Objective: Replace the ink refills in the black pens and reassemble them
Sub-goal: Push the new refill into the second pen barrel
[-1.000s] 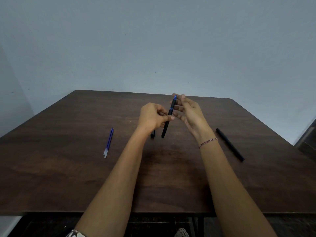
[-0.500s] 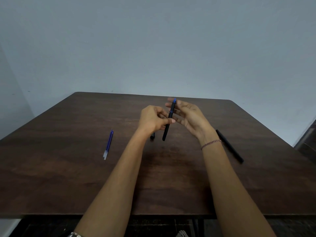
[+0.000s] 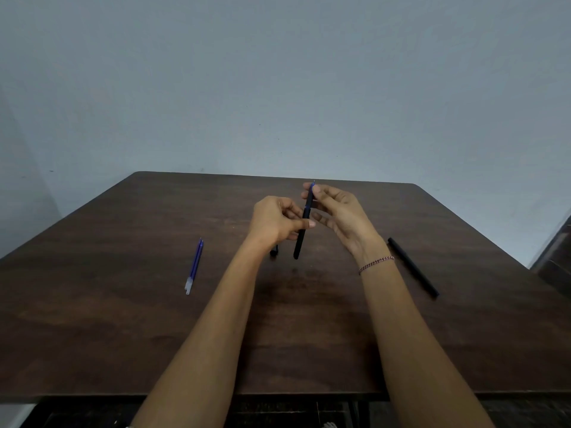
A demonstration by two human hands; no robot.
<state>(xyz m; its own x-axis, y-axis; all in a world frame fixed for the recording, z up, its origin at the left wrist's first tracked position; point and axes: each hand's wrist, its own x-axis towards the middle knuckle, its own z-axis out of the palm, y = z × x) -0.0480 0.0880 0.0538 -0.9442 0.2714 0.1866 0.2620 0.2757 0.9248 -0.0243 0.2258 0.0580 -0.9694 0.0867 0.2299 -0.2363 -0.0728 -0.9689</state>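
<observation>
Above the middle of the dark wooden table (image 3: 123, 319), my left hand (image 3: 279, 222) grips a black pen barrel (image 3: 300, 239) held nearly upright. A blue refill (image 3: 310, 197) sticks out of the barrel's top. My right hand (image 3: 340, 216) pinches the refill's upper end with thumb and forefinger, the other fingers spread. A small black pen part (image 3: 274, 251) lies on the table just behind my left wrist, partly hidden. A second black pen (image 3: 412, 266) lies to the right of my right wrist.
Two blue refills (image 3: 194, 265) with clear ends lie side by side on the table's left half. A bare grey wall rises behind the table. A dark object stands at the far right edge (image 3: 556, 257).
The refill has gone a little deeper into the barrel, with less blue showing. Both hands and the pen stay in nearly the same place.
</observation>
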